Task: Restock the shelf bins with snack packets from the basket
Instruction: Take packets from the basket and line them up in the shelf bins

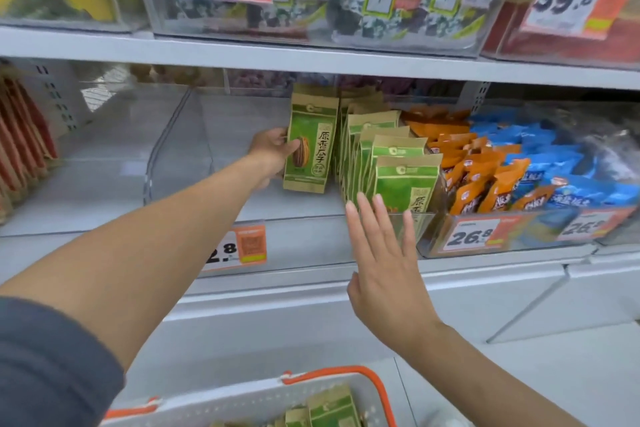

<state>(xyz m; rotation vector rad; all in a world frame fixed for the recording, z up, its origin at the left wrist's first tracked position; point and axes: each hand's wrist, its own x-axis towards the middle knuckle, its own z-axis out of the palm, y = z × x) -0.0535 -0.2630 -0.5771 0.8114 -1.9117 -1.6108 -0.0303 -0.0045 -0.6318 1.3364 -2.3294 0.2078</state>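
My left hand (272, 156) grips a green and tan sunflower seed packet (311, 146), holding it upright inside the clear shelf bin (180, 135). To its right stands a row of several matching packets (388, 156), leaning in a line. My right hand (384, 253) is spread flat with straight fingers in front of that row, its fingertips at the bin's front lip. At the bottom edge sits a white basket (242, 402) with orange handles, holding more green packets (329, 409).
Orange snack packs (485, 170) and blue snack packs (554, 156) fill the bin to the right. Price tags (471, 236) hang on the bin fronts. The upper shelf (311, 59) carries bins of seaweed packs. Red packets (20, 142) stand at far left.
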